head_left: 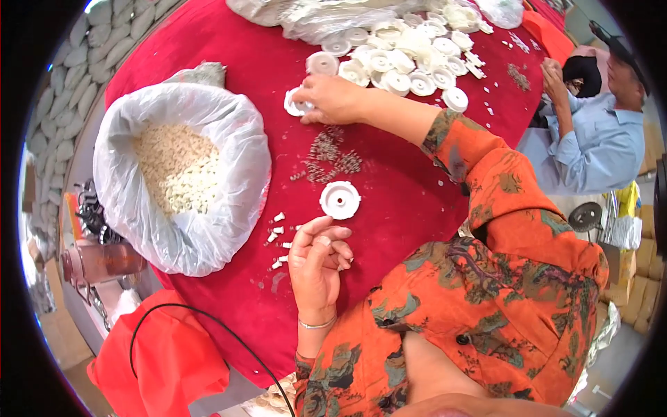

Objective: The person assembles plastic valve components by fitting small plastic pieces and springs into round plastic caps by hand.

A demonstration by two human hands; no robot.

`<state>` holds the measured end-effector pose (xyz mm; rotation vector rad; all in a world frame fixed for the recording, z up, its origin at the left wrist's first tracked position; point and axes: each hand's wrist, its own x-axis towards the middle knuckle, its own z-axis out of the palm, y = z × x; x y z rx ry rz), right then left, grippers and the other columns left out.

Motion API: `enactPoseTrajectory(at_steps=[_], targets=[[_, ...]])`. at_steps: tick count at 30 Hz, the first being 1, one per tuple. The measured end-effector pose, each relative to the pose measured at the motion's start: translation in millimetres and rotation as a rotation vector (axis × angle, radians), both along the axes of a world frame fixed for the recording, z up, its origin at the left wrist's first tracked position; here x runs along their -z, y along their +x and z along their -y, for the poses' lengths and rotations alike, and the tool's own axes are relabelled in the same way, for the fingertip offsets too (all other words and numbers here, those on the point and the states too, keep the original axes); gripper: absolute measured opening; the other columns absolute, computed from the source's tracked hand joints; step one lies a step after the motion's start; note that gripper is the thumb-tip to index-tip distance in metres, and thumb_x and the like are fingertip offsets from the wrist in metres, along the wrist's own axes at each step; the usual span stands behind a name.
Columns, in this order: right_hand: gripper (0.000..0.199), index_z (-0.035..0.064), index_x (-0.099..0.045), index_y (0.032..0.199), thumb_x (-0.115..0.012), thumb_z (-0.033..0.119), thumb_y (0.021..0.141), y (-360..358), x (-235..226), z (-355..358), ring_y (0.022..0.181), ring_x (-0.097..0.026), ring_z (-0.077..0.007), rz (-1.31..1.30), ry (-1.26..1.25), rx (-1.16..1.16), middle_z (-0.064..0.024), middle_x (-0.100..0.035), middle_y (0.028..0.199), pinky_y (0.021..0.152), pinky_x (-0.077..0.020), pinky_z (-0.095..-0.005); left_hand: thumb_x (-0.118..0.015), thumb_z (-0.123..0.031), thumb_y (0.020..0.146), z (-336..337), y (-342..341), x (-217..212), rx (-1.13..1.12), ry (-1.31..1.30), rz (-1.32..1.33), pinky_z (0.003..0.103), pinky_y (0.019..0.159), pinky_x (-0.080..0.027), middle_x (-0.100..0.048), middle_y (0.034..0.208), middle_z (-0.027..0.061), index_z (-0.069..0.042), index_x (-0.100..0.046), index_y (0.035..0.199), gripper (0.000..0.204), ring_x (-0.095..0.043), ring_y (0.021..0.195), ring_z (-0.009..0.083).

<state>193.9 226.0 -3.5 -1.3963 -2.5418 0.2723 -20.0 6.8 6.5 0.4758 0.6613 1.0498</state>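
Observation:
My right hand (332, 99) reaches to the far side of the table, its fingers curled over the edge of a round white plastic part (294, 103). My left hand (316, 267) is nearer, with fingers bent inward; a tiny pale spot shows at the fingertips, too small to name. Just beyond those fingers another round white plastic part (340, 211) lies flat, with a dark hole at its centre. Small metal springs (332, 154) lie in a loose heap between the two round parts. Several small white plastic pegs (272, 238) are scattered left of my left hand.
A bag-lined container (240, 229) of small cream pieces stands at left. Many round white parts (396, 66) are piled at the far side. A black cable (208, 314) crosses a red cloth (156, 361) at lower left. Another person (590, 132) sits at right.

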Motion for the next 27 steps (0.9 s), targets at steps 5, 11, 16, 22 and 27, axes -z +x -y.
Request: enactPoseTrajectory(at_steps=[5,11,16,22,27], targets=[[0.032,0.0062,-0.067,0.104,-0.068,0.032,0.084,35,-39,47,0.105,-0.058,-0.0342,-0.157,-0.114,-0.047,-0.0188,-0.060,0.112,0.088,-0.0475,-0.0394,-0.048,-0.003,0.092,-2,-1,5,-0.030,0.011,-0.024,0.024,0.050,-0.050,-0.066,0.097,0.0199,0.004,-0.054,0.115,0.025,-0.063,0.066,0.0186],[0.024,0.0058,-0.070,0.095,-0.067,0.027,0.086,105,-51,58,0.097,-0.060,-0.0239,-0.477,-0.136,0.105,-0.0114,-0.064,0.106,0.085,-0.0472,-0.0343,-0.051,-0.005,0.090,-1,2,6,-0.021,0.017,-0.067,0.023,0.051,-0.048,-0.066,0.095,0.0185,0.003,-0.055,0.115,0.027,-0.062,0.066,0.0182],[0.045,0.0083,-0.064,0.114,-0.064,0.043,0.085,157,-10,33,0.109,-0.056,-0.0310,-0.079,0.531,0.539,-0.0158,-0.062,0.113,0.092,-0.0443,-0.0407,-0.050,-0.004,0.091,1,7,4,0.000,0.019,-0.059,0.023,0.051,-0.050,-0.067,0.095,0.0182,0.003,-0.055,0.113,0.024,-0.063,0.065,0.0173],[0.063,0.0119,-0.054,0.130,-0.058,0.056,0.085,140,4,8,0.115,-0.053,-0.0348,-0.028,0.286,0.577,-0.0168,-0.053,0.131,0.097,-0.0421,-0.0451,-0.050,-0.004,0.091,2,4,3,-0.003,0.018,-0.077,0.023,0.051,-0.049,-0.067,0.094,0.0175,0.002,-0.055,0.114,0.024,-0.063,0.065,0.0170],[0.060,0.0177,-0.059,0.126,-0.056,0.060,0.083,100,6,29,0.114,-0.055,-0.0289,-0.060,0.250,0.344,-0.0126,-0.058,0.124,0.090,-0.0432,-0.0476,-0.049,-0.004,0.092,3,6,3,0.007,0.035,-0.066,0.022,0.052,-0.049,-0.067,0.094,0.0171,0.002,-0.055,0.114,0.024,-0.063,0.066,0.0166]])
